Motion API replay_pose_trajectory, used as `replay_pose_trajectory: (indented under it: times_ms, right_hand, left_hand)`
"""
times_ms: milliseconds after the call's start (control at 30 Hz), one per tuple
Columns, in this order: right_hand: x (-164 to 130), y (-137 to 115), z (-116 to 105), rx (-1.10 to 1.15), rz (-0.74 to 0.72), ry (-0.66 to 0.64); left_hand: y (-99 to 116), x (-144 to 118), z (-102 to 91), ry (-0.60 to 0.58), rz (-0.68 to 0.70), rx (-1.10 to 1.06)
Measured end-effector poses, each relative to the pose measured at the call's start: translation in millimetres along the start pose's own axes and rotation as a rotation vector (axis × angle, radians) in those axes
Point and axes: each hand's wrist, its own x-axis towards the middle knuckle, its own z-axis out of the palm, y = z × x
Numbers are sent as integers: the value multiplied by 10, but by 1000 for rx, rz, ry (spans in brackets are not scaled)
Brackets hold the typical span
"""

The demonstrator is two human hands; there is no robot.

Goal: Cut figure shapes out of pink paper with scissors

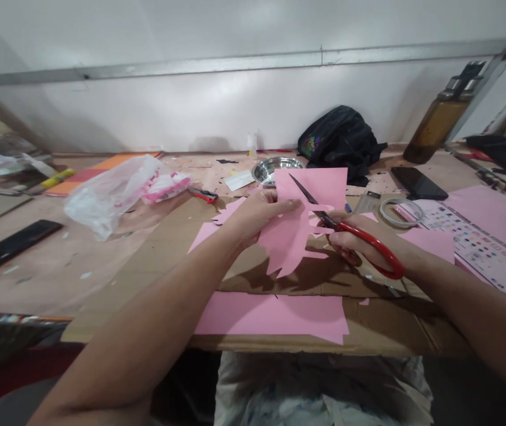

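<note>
My left hand (pixel 261 216) pinches a sheet of pink paper (pixel 290 236) between thumb and fingers, holding it up over the cardboard (pixel 244 269). The paper's lower and right edges are cut into narrow, finger-like strips and points. My right hand (pixel 345 236) grips scissors with red handles (pixel 379 251); their dark blades lie across the sheet, pointing up and left. The blades are apart only slightly, if at all; I cannot tell exactly. Below, another piece of pink paper (pixel 274 316) lies flat near the cardboard's front edge.
Behind my hands are a metal bowl (pixel 274 168), a black bag (pixel 341 139) and a red-handled cutter (pixel 206 195). To the right are a tape roll (pixel 401 204), a phone (pixel 419 182) and a bottle (pixel 439 121). A plastic bag (pixel 106 198) and a dark phone-like slab (pixel 13 245) lie left.
</note>
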Motion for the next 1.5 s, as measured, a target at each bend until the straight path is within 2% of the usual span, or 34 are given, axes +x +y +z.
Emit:
replay_pose_trajectory:
  times_ms: [67,267,533,833,1200,1500]
  right_hand:
    - [-8,50,-23,-44,21,0]
    - [-39,77,-42,-81,-56,2]
    - [-1,74,0,-112,-29,54]
    - [-4,71,1,-185,-121,78]
    - [16,155,61,-112,-150,117]
    - [11,58,49,-165,-138,124]
  left_hand:
    - [17,-14,0,20,-14,-35]
    - [74,-68,24,21,-75,-39]
    - [33,-59,88,8,-7,-75]
    - [3,-46,103,-22,25,-111]
    - [-4,-24,120,-6,34,-120]
    - [-36,-20,108,-25,80,-112]
